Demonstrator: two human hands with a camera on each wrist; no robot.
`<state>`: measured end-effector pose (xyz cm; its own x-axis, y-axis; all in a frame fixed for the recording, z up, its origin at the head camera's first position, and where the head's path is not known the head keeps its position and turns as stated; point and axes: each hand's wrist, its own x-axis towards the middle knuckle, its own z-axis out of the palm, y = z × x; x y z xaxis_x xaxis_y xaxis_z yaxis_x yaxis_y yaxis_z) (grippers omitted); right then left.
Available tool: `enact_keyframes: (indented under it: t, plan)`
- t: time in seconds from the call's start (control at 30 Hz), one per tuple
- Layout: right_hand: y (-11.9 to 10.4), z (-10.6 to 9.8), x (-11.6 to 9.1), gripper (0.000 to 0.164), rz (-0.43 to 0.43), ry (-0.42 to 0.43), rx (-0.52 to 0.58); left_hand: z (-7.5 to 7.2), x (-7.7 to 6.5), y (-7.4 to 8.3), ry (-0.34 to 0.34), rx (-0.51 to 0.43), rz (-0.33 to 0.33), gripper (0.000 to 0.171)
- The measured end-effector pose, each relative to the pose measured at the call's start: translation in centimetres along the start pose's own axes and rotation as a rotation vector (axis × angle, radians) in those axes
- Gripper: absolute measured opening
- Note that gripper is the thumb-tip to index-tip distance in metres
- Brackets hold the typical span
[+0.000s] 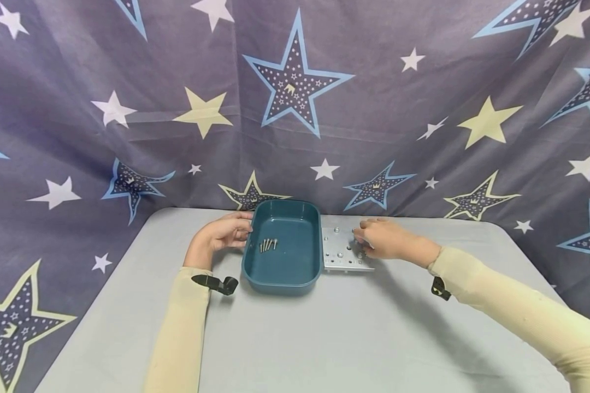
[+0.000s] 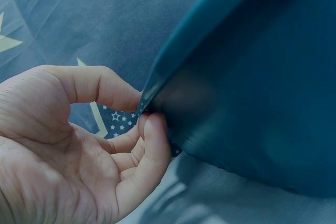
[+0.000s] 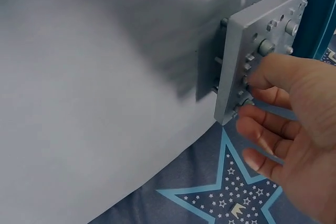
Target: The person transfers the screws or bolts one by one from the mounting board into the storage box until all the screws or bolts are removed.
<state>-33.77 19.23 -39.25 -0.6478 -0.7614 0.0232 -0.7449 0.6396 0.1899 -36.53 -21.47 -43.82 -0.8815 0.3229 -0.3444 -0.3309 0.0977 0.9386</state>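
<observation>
A teal tray (image 1: 281, 285) stands on the table, and my left hand (image 1: 222, 231) pinches its left rim between thumb and curled fingers. Several small bolts (image 1: 268, 245) lie together inside the tray. Right of it is a silver metal plate (image 1: 336, 240), with bolts of different sizes set in its holes and their ends poking out underneath. My right hand (image 1: 384, 238) is over the plate's right part. In the right wrist view its thumb and forefinger close at a small bolt, which they largely hide. A large bolt head (image 3: 266, 46) sits just above the thumb.
The pale table (image 1: 295, 338) reaches back to a dark curtain (image 1: 373, 109) printed with stars. Tray and plate stand side by side near the table's far edge. Each wrist wears a black strap (image 1: 211, 282).
</observation>
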Motion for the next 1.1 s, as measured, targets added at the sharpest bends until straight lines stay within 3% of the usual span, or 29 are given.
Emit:
enact_keyframes:
  t: [0.53, 0.77, 1.1]
  plan:
    - [0.3, 0.64, 0.28, 0.024, -0.079, 0.046, -0.048, -0.01, -0.04, 0.13, -0.004, -0.01, 0.001, 0.068]
    - [0.2, 0.72, 0.55, 0.025, -0.095, 0.022, -0.068, -0.07, -0.01, -0.02, -0.003, -0.007, -0.001, 0.067]
    - [0.05, 0.78, 0.59, 0.024, -0.139, 0.015, -0.173, -0.13, 0.1, -0.08, 0.006, -0.002, 0.005, 0.068]
